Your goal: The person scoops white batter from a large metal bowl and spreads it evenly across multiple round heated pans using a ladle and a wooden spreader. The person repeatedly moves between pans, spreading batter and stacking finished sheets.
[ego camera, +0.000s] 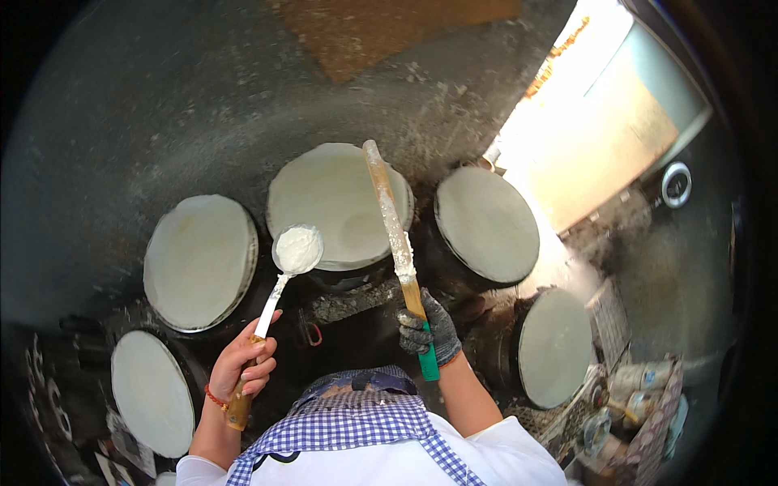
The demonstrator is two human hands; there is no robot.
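Note:
My bare left hand (pixel 244 362), with a red bracelet at the wrist, grips the wooden handle of a ladle (pixel 267 313); its bowl holds white batter (pixel 298 249) above the near left edge of the middle griddle. My right hand (pixel 429 328), in a grey glove, is closed on the green-wrapped end of a long wooden spreader stick (pixel 396 240) smeared with white batter. The stick reaches up over the right part of the middle round griddle (pixel 331 194), which a pale sheet of batter covers. A similar covered griddle (pixel 200 261) stands to the left, another (pixel 487 225) to the right.
Nearer me, more batter-covered griddles stand at the lower left (pixel 152 395) and lower right (pixel 555 349). A red-handled tool (pixel 314 335) lies between my hands. At the lower right are a container (pixel 597 428) and a patterned cloth (pixel 653 425). A dark wall rises behind the griddles.

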